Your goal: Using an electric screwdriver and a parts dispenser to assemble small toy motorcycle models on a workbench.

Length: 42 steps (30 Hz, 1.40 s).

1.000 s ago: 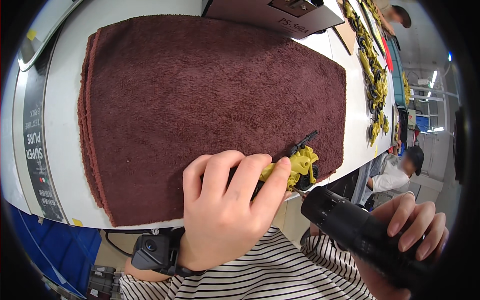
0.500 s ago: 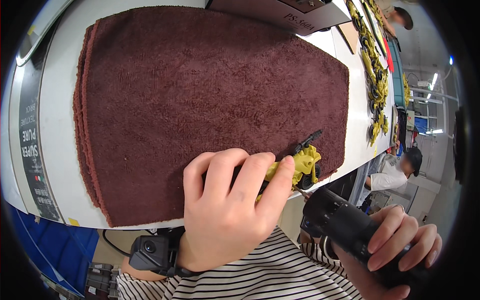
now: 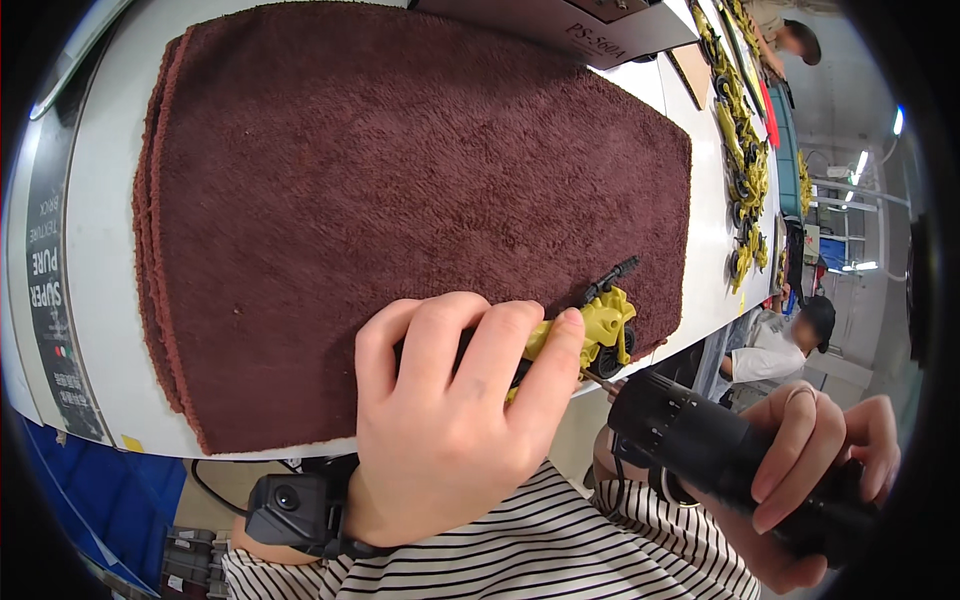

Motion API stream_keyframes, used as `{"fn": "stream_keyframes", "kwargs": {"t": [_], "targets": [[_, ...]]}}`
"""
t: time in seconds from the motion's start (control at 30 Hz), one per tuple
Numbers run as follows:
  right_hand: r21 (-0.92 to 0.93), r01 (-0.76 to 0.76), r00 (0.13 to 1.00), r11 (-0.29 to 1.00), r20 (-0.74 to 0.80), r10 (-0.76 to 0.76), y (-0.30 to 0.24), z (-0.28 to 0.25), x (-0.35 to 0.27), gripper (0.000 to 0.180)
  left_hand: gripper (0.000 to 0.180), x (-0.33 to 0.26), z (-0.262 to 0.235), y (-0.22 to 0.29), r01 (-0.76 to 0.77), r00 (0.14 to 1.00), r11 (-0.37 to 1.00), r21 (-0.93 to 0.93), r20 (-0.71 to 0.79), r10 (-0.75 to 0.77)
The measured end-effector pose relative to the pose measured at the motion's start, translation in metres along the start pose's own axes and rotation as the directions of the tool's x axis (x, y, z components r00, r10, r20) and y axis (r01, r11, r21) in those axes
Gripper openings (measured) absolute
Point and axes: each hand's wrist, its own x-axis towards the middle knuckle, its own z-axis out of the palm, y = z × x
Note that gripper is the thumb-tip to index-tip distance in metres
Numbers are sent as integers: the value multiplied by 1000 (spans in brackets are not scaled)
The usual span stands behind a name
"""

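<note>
At the near-right corner of the towel [image 3: 400, 190], left hand [image 3: 450, 420] holds a yellow toy motorcycle [image 3: 606, 318], wheel [image 3: 609, 360] fitted; right hand [image 3: 800, 455] grips a driver [image 3: 690, 425] against it; work left unclear.

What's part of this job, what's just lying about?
In use:
yellow toy motorcycle, in left hand
black power driver, in right hand, bit at the motorcycle
brown towel, likely

Apparently lying about:
row of yellow toys
grey box
</note>
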Motion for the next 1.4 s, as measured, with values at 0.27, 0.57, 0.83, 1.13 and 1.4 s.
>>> {"fn": "stream_keyframes", "kwargs": {"t": [0.27, 0.57, 0.83, 1.13, 1.4], "targets": [[-37, 68, 992, 997, -105, -72, -3, -5, 0, 45, 43, 1, -3, -1, 20, 998, 1000, 0, 54, -20], [-70, 62, 987, 996, -146, -72, -13, -14, 4, 42, 42, 6, -12, 2, 62, 989, 998, -15, 136, -60], [-81, 4, 991, 997, -133, -14, -8, -15, 3, 45, 40, 5, -8, 0, 47, 990, 999, -6, 136, -46], [-5, 13, 993, 1000, -115, -13, 0, -16, 5, 42, 40, 4, -8, -1, 46, 990, 999, 2, 133, -46], [435, -154, 960, 887, 279, 30, 11, -18, 28, 25, 39, 4, -9, 1, 59, 991, 998, -12, 121, -57]]}}
